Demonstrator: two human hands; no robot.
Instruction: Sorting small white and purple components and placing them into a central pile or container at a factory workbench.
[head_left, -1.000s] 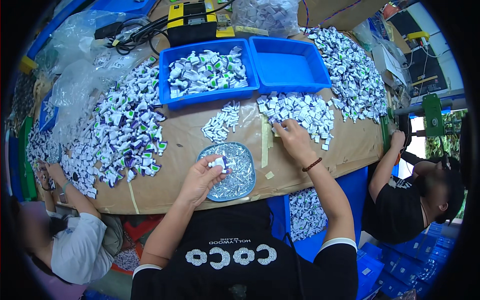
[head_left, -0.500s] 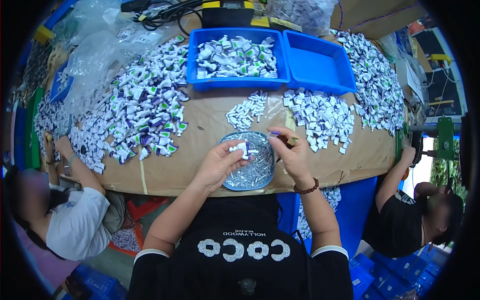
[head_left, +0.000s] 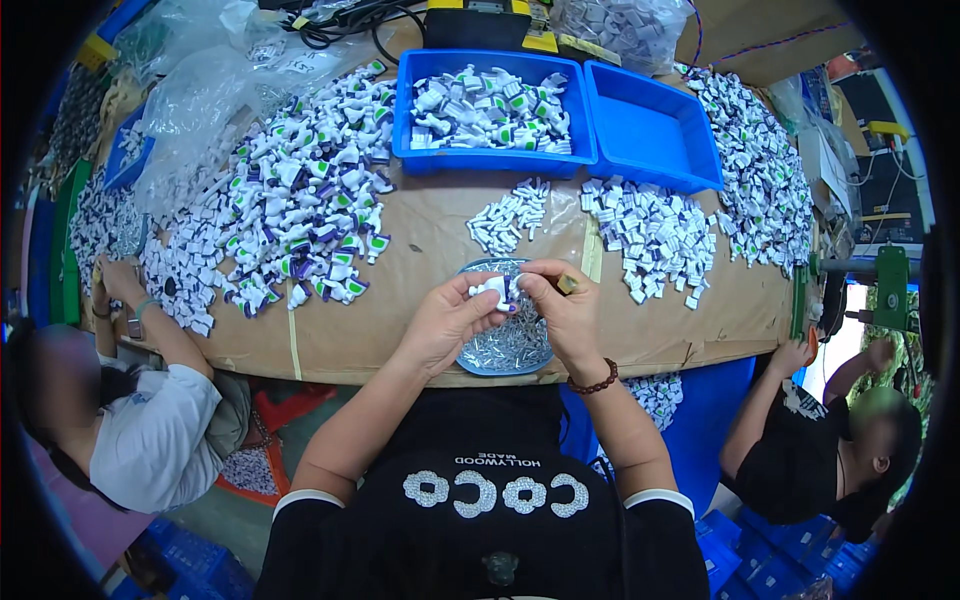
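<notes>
My left hand (head_left: 446, 322) pinches a small white and purple plastic toy part (head_left: 489, 289) above a blue-grey basin (head_left: 505, 372) of thin silvery metal pins (head_left: 508, 346). Closed in a pinch, my right hand (head_left: 572, 318) presses against the part's right side. Its fingertips cover most of the small piece they hold, which I cannot make out. A brownish-yellow wrap (head_left: 568, 284) sits on one right finger. Beyond the basin lies a small heap of white plastic pieces (head_left: 508, 215). White and purple blocks (head_left: 650, 235) are heaped to its right.
White, purple and green toy parts (head_left: 310, 200) are piled at left. At the back stand a blue tray (head_left: 495, 160) of similar parts and another blue tray (head_left: 655, 120). More pieces (head_left: 755, 165) cover the far right. Co-workers sit left (head_left: 150, 440) and right (head_left: 790, 450).
My right hand has moved left, bringing its small piece against the part in my left hand. The view has shifted slightly. The right co-worker's arms have moved.
</notes>
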